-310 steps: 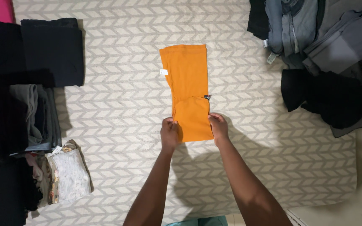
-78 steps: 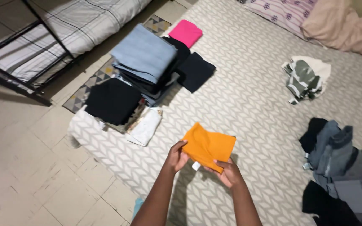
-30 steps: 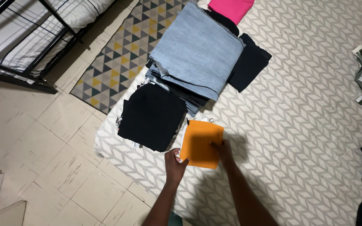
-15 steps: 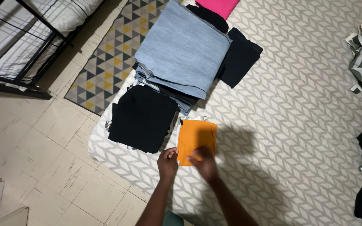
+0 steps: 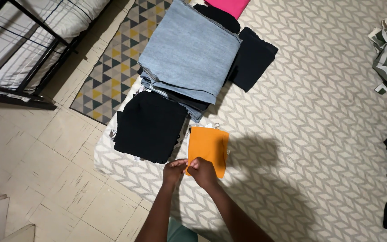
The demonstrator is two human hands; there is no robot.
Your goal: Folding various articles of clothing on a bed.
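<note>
**Both hands meet at the orange fold's corner**

On the grey chevron-patterned mattress [image 5: 319,134], near its left edge, lies the folded orange cloth [image 5: 209,150] beside a folded black garment [image 5: 148,125]. Left hand [image 5: 174,169] and right hand [image 5: 202,171], arms extended and converging, pinch its near-left corner.

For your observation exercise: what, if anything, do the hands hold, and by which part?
Both the left hand and right hand pinch the near left corner of the folded orange garment, which lies on the patterned mattress.
</note>
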